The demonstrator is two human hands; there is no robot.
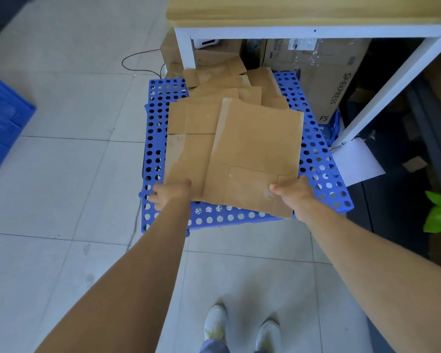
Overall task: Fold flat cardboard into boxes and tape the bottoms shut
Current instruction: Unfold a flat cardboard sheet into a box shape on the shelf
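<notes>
Head view. A blue perforated pallet (pixel 313 154) lies on the tiled floor (pixel 61 174) and serves as the reference for everything below.

On the pallet's surface sits a loose pile of flat cardboard sheets (pixel 224 85), fanned and overlapping, reaching toward its far edge. The top flat cardboard blank (pixel 257 149) lies over the pile, its near end extending to the pallet's near edge. A second flat sheet (pixel 189 149) lies partly under it, on the pallet's left half.

The right hand (pixel 294 193) is clamped on the near right corner of the top blank, thumb on the upper face, the other fingers hidden beneath. The left hand (pixel 169 193) is at the near left corner of the second sheet, fingers curled at the cardboard's edge over the pallet's near left portion; whether it is actually closed on the sheet cannot be told.

Beyond the pallet's far edge stands a table (pixel 290 11) with a wooden top and white frame. Under it, past the pallet's far right corner, is a closed carton printed SF EXPRESS (pixel 334 82). A black cable (pixel 138 67) runs on the floor off the pallet's far left corner. A blue crate (pixel 3 121) sits well apart to the pallet's left. A white paper sheet (pixel 357 161) lies just beside the pallet's right edge, and a green plant (pixel 439 215) shows farther right. The person's white shoes (pixel 239 327) stand on the floor, nearer than the pallet's near edge.
</notes>
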